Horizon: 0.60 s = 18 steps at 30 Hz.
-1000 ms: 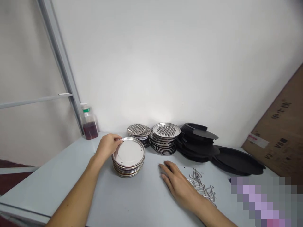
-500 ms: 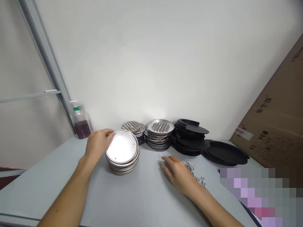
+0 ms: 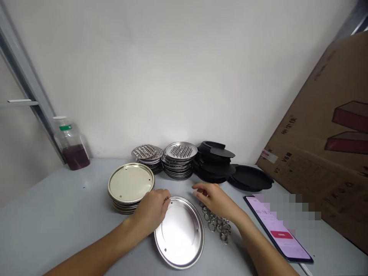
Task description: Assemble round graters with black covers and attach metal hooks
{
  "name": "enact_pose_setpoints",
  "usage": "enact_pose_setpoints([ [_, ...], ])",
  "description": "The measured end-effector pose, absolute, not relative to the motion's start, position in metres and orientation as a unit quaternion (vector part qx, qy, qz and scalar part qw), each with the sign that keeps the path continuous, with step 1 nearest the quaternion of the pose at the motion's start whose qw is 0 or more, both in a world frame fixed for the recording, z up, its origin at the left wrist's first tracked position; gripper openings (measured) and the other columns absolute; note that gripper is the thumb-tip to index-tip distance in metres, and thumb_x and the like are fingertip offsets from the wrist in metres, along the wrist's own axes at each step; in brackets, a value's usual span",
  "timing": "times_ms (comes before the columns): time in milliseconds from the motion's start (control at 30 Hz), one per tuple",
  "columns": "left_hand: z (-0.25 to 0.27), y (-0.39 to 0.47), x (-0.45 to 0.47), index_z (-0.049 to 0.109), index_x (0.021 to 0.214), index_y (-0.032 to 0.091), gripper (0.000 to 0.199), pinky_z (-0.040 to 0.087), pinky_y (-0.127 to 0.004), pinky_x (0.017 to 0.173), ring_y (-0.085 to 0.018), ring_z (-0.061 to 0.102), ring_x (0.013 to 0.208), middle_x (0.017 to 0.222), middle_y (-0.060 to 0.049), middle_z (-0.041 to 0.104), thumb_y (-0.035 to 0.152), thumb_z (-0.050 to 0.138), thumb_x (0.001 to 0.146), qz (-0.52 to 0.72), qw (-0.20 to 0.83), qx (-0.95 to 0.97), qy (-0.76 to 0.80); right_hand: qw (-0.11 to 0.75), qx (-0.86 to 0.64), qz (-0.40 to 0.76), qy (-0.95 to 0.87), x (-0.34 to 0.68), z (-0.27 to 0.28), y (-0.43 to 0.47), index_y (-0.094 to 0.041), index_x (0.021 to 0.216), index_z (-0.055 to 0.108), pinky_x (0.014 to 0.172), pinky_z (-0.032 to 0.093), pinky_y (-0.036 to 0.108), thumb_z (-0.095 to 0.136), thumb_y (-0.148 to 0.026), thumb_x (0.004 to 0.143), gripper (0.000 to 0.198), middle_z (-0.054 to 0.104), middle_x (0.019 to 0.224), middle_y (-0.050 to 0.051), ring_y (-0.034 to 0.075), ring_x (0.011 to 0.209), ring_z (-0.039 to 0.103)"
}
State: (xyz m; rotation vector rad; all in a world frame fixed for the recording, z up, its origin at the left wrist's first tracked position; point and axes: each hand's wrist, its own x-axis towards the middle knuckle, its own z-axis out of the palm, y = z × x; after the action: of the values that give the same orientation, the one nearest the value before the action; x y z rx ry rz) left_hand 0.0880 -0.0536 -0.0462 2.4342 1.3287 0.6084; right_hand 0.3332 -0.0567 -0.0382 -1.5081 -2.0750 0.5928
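Observation:
My left hand [image 3: 153,210] is closed on the upper left edge of a round silver metal lid [image 3: 181,234] with small holes near its rim. The lid hangs tilted low over the table. Left of it stands a stack of similar lids [image 3: 129,184], the top one a dull gold colour. My right hand [image 3: 214,197] hovers to the right of the lid, thumb and fingers apart, holding nothing. Below its palm lies a loose pile of small metal rings [image 3: 215,222], partly covered by the hand.
Along the wall stand stacks of round grater discs [image 3: 181,151], black plastic parts [image 3: 218,165] and a black round tray [image 3: 250,178]. A jar of dark red liquid [image 3: 75,155] is at left. A phone [image 3: 278,230] and a cardboard box [image 3: 310,153] are at right.
My left hand has lifted the top silver lid off the stack and brought it right and nearer, uncovering a gold-coloured one. The view has turned right, bringing the phone and rings further into sight.

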Motion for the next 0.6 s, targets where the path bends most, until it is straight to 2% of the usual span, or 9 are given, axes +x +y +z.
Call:
enact_pose_setpoints([
  [100, -0.052, -0.050, 0.087, 0.071, 0.090, 0.017, 0.024, 0.048, -0.032, 0.076, -0.022, 0.066, 0.083, 0.087, -0.008, 0.070, 0.014, 0.047, 0.093, 0.180, 0.118, 0.860, 0.463, 0.206, -0.541, 0.221, -0.785, 0.334, -0.039, -0.059, -0.018, 0.114, 0.070, 0.069, 0.048, 0.029, 0.054, -0.035, 0.092, 0.032, 0.076, 0.090, 0.007, 0.023, 0.077, 0.068],
  [233, -0.057, -0.048, 0.089, 0.073, 0.097, 0.018, 0.031, 0.049, -0.034, 0.083, -0.022, 0.065, 0.091, 0.094, -0.009, 0.069, 0.010, 0.044, 0.094, 0.165, 0.120, 0.877, 0.436, 0.190, -0.545, 0.209, -0.789, 0.328, -0.043, -0.062, -0.018, 0.117, 0.068, 0.070, 0.048, 0.028, 0.052, -0.030, 0.093, 0.032, 0.075, 0.096, 0.009, 0.023, 0.084, 0.068],
  [367, -0.064, -0.046, 0.091, 0.073, 0.104, 0.021, 0.026, 0.049, -0.037, 0.088, -0.023, 0.063, 0.094, 0.096, -0.007, 0.069, 0.019, 0.048, 0.096, 0.195, 0.144, 0.868, 0.434, 0.186, -0.533, 0.185, -0.805, 0.319, -0.046, -0.063, -0.019, 0.111, 0.070, 0.076, 0.046, 0.028, 0.048, -0.025, 0.094, 0.029, 0.074, 0.102, 0.010, 0.023, 0.090, 0.067],
  [467, -0.068, -0.043, 0.092, 0.073, 0.104, 0.020, 0.021, 0.048, -0.037, 0.090, -0.024, 0.063, 0.096, 0.097, -0.007, 0.069, 0.022, 0.055, 0.094, 0.205, 0.151, 0.861, 0.441, 0.184, -0.512, 0.194, -0.816, 0.316, -0.047, -0.063, -0.021, 0.101, 0.072, 0.071, 0.044, 0.026, 0.049, -0.023, 0.092, 0.024, 0.073, 0.092, 0.006, 0.020, 0.082, 0.065],
  [600, -0.071, -0.040, 0.091, 0.074, 0.102, 0.020, 0.021, 0.049, -0.036, 0.089, -0.023, 0.063, 0.094, 0.096, -0.007, 0.067, 0.020, 0.054, 0.094, 0.202, 0.157, 0.860, 0.441, 0.177, -0.504, 0.214, -0.818, 0.317, -0.050, -0.060, -0.022, 0.092, 0.073, 0.064, 0.040, 0.024, 0.058, -0.020, 0.086, 0.016, 0.069, 0.079, 0.002, 0.017, 0.071, 0.059],
])
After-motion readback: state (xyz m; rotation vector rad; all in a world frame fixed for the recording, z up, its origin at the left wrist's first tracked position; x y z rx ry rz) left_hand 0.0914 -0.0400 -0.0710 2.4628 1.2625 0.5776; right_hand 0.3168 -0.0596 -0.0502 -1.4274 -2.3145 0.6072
